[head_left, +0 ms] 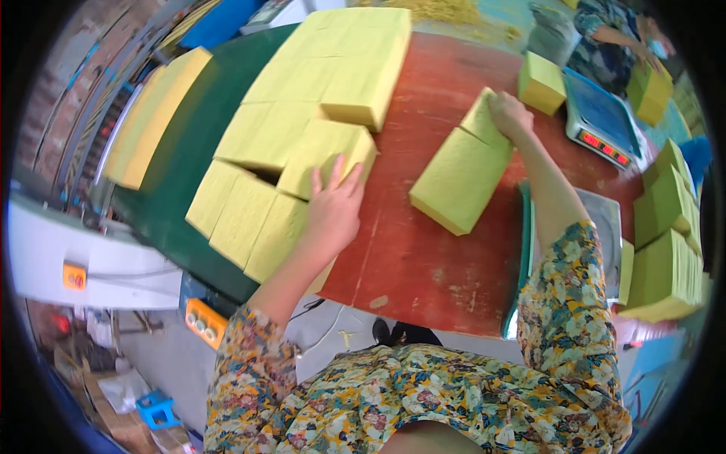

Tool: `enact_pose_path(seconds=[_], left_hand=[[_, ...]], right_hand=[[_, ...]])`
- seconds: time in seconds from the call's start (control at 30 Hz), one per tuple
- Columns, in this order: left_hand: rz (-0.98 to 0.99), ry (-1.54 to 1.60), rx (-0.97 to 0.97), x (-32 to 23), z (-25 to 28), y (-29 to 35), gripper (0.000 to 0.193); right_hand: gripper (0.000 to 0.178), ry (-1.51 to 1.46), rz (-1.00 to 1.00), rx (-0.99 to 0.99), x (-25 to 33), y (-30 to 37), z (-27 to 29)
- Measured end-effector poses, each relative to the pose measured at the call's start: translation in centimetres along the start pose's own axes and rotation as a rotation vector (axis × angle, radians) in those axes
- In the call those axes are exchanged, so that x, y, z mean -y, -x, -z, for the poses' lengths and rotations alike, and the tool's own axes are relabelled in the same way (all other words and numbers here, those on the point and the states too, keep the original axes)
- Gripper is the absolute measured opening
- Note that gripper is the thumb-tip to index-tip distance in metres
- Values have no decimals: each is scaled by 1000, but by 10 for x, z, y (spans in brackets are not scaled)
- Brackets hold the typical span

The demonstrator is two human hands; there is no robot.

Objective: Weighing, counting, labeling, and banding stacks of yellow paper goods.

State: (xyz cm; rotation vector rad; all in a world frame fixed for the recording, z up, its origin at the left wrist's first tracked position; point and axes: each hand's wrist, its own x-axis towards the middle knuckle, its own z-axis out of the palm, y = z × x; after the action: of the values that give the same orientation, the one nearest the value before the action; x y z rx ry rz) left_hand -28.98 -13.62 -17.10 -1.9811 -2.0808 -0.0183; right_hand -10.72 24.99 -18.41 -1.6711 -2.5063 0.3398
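My left hand [335, 210] rests with spread fingers on the near end of a yellow paper stack [311, 146], which sits at the right edge of a large group of similar yellow stacks [291, 76]. A dark gap shows just left of that stack. Over the red tabletop [431, 284], my right hand [512, 118] closes on the far corner of a small yellow paper stack [478, 121]. Its fingertips are partly hidden. A bigger yellow stack [463, 178] lies against the near side of the small one.
A green belt [170, 204] runs along the left, with a long yellow block [155, 121] beyond. Two weighing scales, one far [601, 113] and one near [597, 219], stand at right beside piled yellow stacks [665, 272]. A co-worker's hand [646, 57] touches another stack.
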Motion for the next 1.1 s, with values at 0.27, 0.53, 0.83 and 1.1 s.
enact_pose_path(seconds=[0.27, 0.53, 0.83, 1.1], left_hand=[[202, 671, -356, -71, 19, -53, 70], [170, 470, -198, -135, 21, 26, 66], [135, 446, -105, -151, 61, 121, 67], [217, 499, -194, -142, 56, 118, 56]], right_hand=[[43, 37, 166, -135, 29, 17, 2], [47, 52, 201, -30, 49, 107, -10], [42, -95, 374, -341, 72, 224, -13], [17, -1131, 147, -273, 7, 458, -32]])
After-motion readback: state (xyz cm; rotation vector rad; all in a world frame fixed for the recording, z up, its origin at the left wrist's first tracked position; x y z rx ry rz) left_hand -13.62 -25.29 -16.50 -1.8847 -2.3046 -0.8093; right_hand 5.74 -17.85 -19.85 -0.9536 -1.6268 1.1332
